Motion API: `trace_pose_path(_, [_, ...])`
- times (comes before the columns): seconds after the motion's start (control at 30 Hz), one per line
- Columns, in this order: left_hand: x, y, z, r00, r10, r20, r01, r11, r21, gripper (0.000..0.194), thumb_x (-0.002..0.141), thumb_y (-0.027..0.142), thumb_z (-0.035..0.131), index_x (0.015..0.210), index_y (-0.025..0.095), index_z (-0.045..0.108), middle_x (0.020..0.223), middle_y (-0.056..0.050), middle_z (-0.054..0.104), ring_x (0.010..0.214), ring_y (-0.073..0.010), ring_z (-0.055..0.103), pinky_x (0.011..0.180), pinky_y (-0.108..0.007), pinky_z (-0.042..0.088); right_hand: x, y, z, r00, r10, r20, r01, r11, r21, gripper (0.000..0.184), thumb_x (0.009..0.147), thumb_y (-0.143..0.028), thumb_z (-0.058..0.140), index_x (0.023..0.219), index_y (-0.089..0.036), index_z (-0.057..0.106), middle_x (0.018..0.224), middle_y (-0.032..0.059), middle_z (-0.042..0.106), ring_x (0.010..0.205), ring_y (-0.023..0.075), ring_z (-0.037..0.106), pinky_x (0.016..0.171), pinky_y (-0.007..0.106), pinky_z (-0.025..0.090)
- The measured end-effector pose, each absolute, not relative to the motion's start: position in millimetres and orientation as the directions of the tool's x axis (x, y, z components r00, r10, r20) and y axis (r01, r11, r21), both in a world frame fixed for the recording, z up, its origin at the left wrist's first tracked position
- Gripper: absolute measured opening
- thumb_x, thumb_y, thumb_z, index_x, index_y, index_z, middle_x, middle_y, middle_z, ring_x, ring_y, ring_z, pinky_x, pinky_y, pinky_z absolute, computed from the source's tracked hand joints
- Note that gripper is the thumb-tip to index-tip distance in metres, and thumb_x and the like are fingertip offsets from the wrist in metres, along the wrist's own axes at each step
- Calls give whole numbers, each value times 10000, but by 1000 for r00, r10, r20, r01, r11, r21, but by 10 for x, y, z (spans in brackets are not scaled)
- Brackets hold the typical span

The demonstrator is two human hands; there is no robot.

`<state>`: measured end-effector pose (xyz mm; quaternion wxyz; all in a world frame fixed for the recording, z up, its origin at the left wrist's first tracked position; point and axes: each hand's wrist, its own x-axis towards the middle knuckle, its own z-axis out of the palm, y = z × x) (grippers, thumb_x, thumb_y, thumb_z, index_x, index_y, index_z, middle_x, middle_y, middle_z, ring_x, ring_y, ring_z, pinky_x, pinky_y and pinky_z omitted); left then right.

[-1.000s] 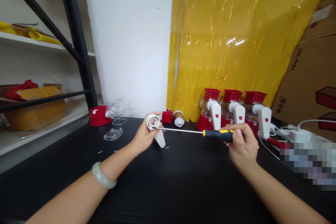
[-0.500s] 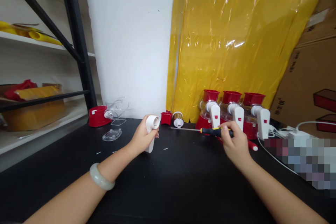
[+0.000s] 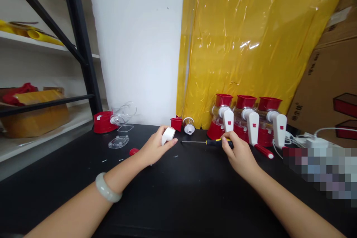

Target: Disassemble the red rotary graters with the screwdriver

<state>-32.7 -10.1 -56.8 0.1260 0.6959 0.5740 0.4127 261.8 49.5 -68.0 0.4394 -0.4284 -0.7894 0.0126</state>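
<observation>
My left hand (image 3: pixel 156 145) is closed around a white plastic crank handle (image 3: pixel 168 135), its round hollow end showing above the fingers. Most of the crank is hidden by the palm. A red piece (image 3: pixel 134 151) peeks out behind the left wrist; whether it belongs to the crank I cannot tell. My right hand (image 3: pixel 240 152) grips a screwdriver (image 3: pixel 219 142) by its black and yellow handle, the shaft pointing left toward the crank but apart from it. Small screws (image 3: pixel 175 156) lie on the black table (image 3: pixel 178 197) between the hands, with more small screws (image 3: pixel 104 161) to the left.
Several assembled red and white rotary graters (image 3: pixel 245 119) stand at the back right. A grating drum (image 3: pixel 189 125) and red hopper (image 3: pixel 176 124) sit at the back middle. Left are a red base (image 3: pixel 104 122), clear housing (image 3: pixel 125 113) and clear plate (image 3: pixel 119 142). White cables (image 3: pixel 315 139) lie right.
My left hand has tilted the crank handle, turning its round end to the right. The screwdriver has moved left and slightly down with my right hand. A red piece now shows behind my left wrist.
</observation>
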Motion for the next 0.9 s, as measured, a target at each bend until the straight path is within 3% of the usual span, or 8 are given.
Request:
trace_pose_path(0.17, [-322, -133, -548, 53, 918, 392, 693, -316, 648, 438, 903, 544, 420, 1157, 195, 492, 818, -10, 611, 659, -151, 560, 685, -293, 440, 2595, 503, -651, -322, 761, 563, 706, 590, -392, 250, 937, -420, 387, 969, -211, 521, 876, 72, 684, 773, 221, 660, 706, 325, 460])
trace_pose_path(0.33, [-291, -162, -511, 84, 912, 401, 709, -337, 619, 410, 894, 526, 441, 1112, 188, 518, 808, -21, 621, 684, -171, 575, 671, -295, 438, 2605, 524, -690, -496, 786, 370, 761, 598, -252, 365, 900, -476, 497, 1161, -221, 520, 988, 101, 710, 884, 270, 687, 723, 353, 472])
trace_pose_path(0.53, [-286, -166, -512, 113, 901, 419, 720, -365, 591, 371, 894, 498, 459, 1103, 199, 525, 858, -37, 631, 745, -188, 583, 693, -306, 437, 2617, 525, -819, -582, 782, 223, 784, 612, -102, 263, 817, -387, 611, 1013, -212, 596, 894, 93, 693, 780, 247, 675, 621, 299, 404])
trace_pose_path(0.67, [-305, -154, -546, 90, 897, 432, 704, -364, 610, 411, 917, 501, 415, 1177, 190, 483, 793, -26, 602, 692, -183, 588, 678, -315, 461, 2607, 498, -822, -572, 794, 208, 801, 595, -69, 178, 790, -339, 621, 896, -201, 581, 817, 75, 667, 705, 221, 643, 577, 283, 354])
trace_pose_path(0.8, [-327, -124, -597, 73, 880, 469, 611, -411, 676, 431, 925, 499, 404, 1218, 186, 446, 749, -9, 587, 653, -167, 598, 688, -324, 492, 2592, 471, -795, -585, 785, 206, 797, 603, -37, 165, 788, -328, 619, 861, -188, 571, 873, 81, 647, 732, 215, 630, 605, 295, 383])
trace_pose_path(0.9, [-320, -104, -584, 19, 889, 458, 461, -414, 785, 453, 906, 545, 420, 1185, 190, 450, 757, -6, 582, 626, -154, 604, 630, -313, 521, 2546, 426, -751, -578, 751, 320, 787, 617, -26, 181, 834, -337, 574, 916, -176, 585, 936, 101, 625, 814, 231, 621, 680, 328, 436])
